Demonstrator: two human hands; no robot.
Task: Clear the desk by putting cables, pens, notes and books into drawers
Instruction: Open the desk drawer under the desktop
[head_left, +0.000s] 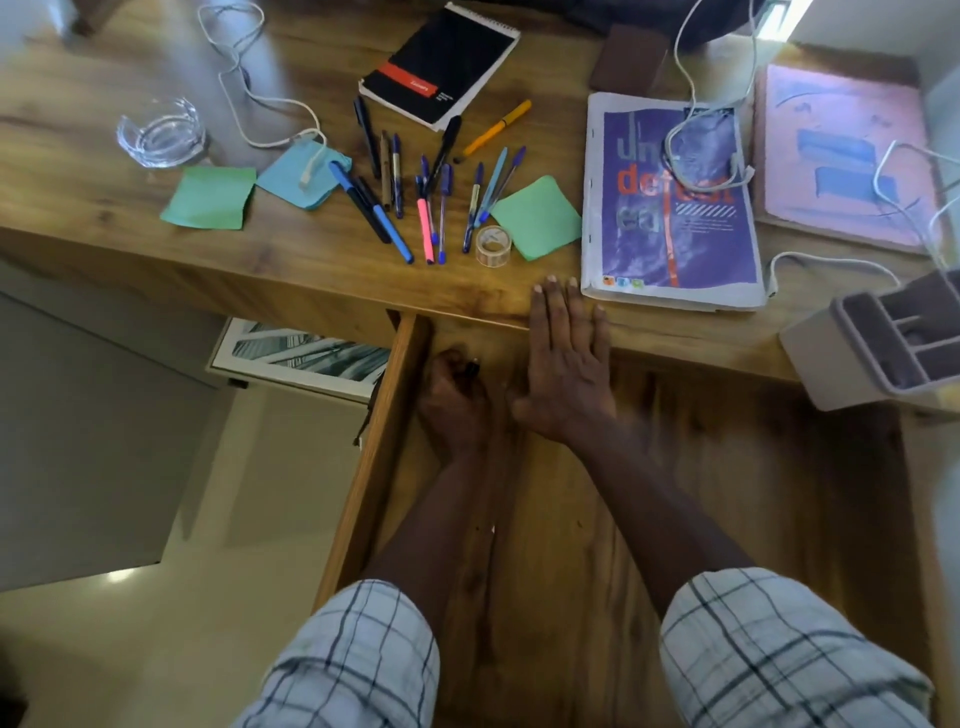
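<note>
1. The left hand (452, 400) reaches into the open drawer (382, 431) below the bench (311, 280). Its fingers are curled round a small dark object (471, 368), which we cannot identify with certainty.
2. The right hand (566, 358) lies flat with its fingers straight and close together. Its fingertips rest on the front edge of the bench, and it holds nothing.
3. Both forearms are bare below plaid sleeves (779, 649).
4. Just past the right fingertips we see a roll of clear tape (493, 245). It stands beside a green sticky note (537, 215).
5. The pens (415, 197) lie fanned out on the bench to the left of the tape. An orange pen (496, 130) lies a little apart behind them.
6. Behind the pens lies a black spiral notepad (441, 62).
7. On the left are a second green note (210, 197) and a blue note pad (288, 182). The plug of a white cable (307, 174) rests on the blue pad.
8. A glass dish (161, 132) stands near the left edge.
9. To the right of the right hand lies a purple book (675, 234) with a second white cable (727, 184) looped on top of it.
10. A pink book (841, 156) lies further right, and a third cable (831, 256) runs along the bench in front of it.
11. A grey organiser tray (831, 358) sits at the right front corner of the bench.
</note>
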